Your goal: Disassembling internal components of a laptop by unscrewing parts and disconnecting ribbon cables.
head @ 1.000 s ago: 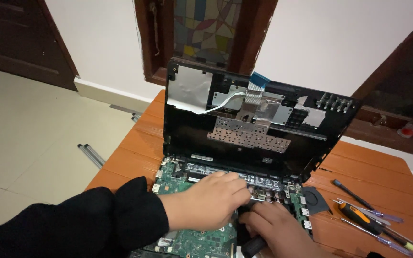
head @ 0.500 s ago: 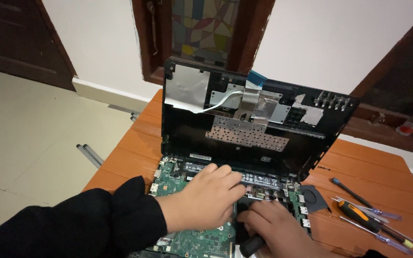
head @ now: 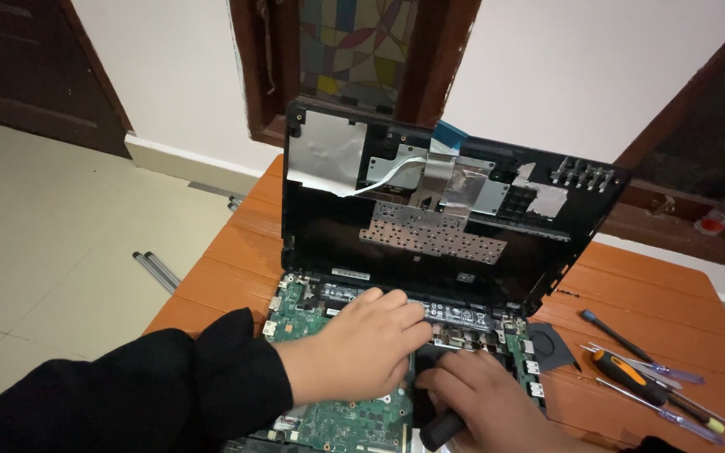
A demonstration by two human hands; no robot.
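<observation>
Orange wooden slats form the worktop, which is set against a white wall with a stained-glass window in a dark frame behind it. On this worktop an opened laptop is laid out: its green circuit board lies flat and bare at the near edge, while the black top cover is stood up almost upright behind it, underside facing forward, so that the board is left reachable. Foil patches and a pale flat cable are seen on that underside.

The left hand, coming from a black sleeve, is laid palm down across the board, its fingers together and curled slightly, the tips pressed near the strip of parts along the hinge edge, seemingly to steady the board. The right hand is held just beside it, fingers clamped on a black tool handle that points down toward the board; the tool's tip is hidden by the hands.

Well apart, to the right, several screwdrivers are spread within reach, with a dark flat piece beside the laptop. Two thin metal rods lie on the tiled floor.
</observation>
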